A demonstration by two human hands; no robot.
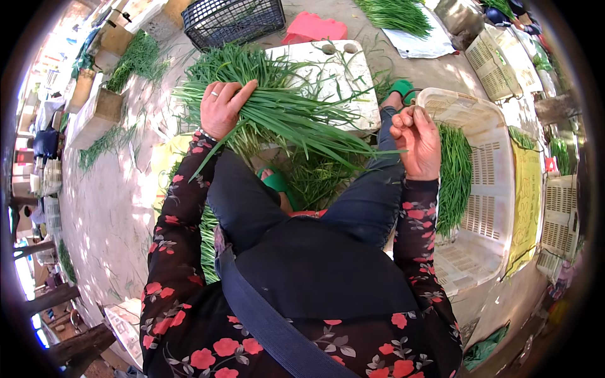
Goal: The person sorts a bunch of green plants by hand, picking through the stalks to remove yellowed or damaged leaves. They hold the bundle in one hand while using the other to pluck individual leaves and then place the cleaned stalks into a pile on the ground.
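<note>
My left hand (221, 106), with a ring on one finger, grips a bunch of long green chives (293, 113). Their leaves fan out to the right above my knees. Under the bunch, more chives (227, 64) lie heaped on a scuffed white board (350, 85) with round holes. My right hand (418, 141) is raised beside the crate on the right, thumb and fingers curled together. One leaf tip reaches its palm edge; whether anything thin is pinched there is unclear.
At my right stands a pale plastic crate (482, 189) holding chives (453, 179). A black crate (234, 21) and a red plastic piece (316, 28) sit ahead. Chives on a white sheet (420, 42) lie farther off. Loose leaves (321, 179) litter the ground between my feet. Boxes (97, 113) line the left.
</note>
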